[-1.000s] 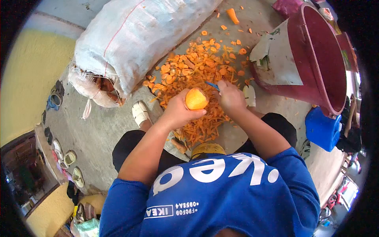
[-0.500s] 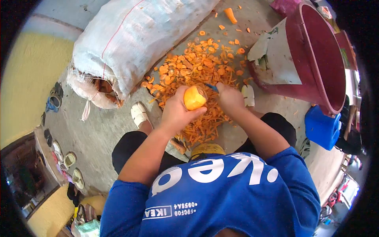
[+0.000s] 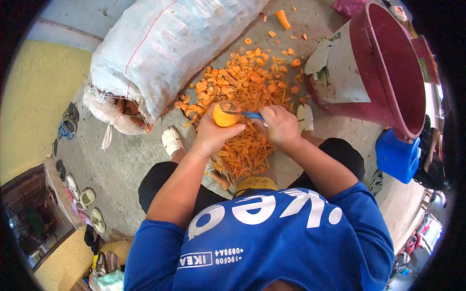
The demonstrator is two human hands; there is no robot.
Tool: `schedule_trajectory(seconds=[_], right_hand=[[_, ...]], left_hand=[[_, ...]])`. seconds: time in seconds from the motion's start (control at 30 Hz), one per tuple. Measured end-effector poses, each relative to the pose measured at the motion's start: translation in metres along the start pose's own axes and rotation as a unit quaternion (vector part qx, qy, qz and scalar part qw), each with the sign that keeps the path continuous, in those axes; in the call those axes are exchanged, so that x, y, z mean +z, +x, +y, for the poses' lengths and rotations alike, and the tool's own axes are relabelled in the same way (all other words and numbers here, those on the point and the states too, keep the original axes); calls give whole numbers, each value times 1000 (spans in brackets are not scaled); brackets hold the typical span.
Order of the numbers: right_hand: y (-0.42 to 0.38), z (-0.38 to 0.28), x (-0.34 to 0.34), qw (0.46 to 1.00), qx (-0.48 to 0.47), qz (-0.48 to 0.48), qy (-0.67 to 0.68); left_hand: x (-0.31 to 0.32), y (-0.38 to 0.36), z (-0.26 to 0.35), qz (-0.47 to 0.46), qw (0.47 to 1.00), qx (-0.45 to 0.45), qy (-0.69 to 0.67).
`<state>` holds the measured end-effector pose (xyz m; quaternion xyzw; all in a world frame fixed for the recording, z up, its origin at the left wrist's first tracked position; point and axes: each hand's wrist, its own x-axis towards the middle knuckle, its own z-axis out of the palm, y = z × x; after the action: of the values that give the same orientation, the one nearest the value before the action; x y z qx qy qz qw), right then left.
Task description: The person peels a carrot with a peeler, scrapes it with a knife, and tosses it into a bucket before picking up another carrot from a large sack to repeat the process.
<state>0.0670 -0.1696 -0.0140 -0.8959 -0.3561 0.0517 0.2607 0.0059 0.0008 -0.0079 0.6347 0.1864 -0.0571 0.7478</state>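
My left hand (image 3: 212, 137) is wrapped round a thick peeled carrot (image 3: 223, 120), its brownish end facing up. My right hand (image 3: 282, 127) grips the blue handle of a knife (image 3: 252, 115), and the thin blade lies across the carrot's upper end. Below both hands a heap of carrot peelings and cut ends (image 3: 252, 89) spreads over the concrete floor between my white shoes.
A large woven sack (image 3: 160, 53) lies at the upper left, its torn end showing contents. To the right stand a big maroon tub (image 3: 357, 68) and a blue jerrycan (image 3: 397, 156). One orange carrot (image 3: 282, 20) lies at the far end. Several shoes (image 3: 87, 196) line the left.
The knife has come from beside the carrot onto its upper end. My left hand has shifted slightly left and tilted the carrot, so its brownish end shows more.
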Motion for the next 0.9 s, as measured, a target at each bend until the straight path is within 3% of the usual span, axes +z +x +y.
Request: schedule_trajectory(seconds=[0.47,0.57,0.9], right_hand=[[-2,-7,-5,998,-15,29,-52],[0,-5,-5,996,-12,21,-84],[-1,3,-1,995,-32,44,-83]], left_hand=[[7,1,-5,40,997,-54,-43],[6,-2,-3,24,996,-70,-45],[-4,-6,3,-128,950,-161,-234]])
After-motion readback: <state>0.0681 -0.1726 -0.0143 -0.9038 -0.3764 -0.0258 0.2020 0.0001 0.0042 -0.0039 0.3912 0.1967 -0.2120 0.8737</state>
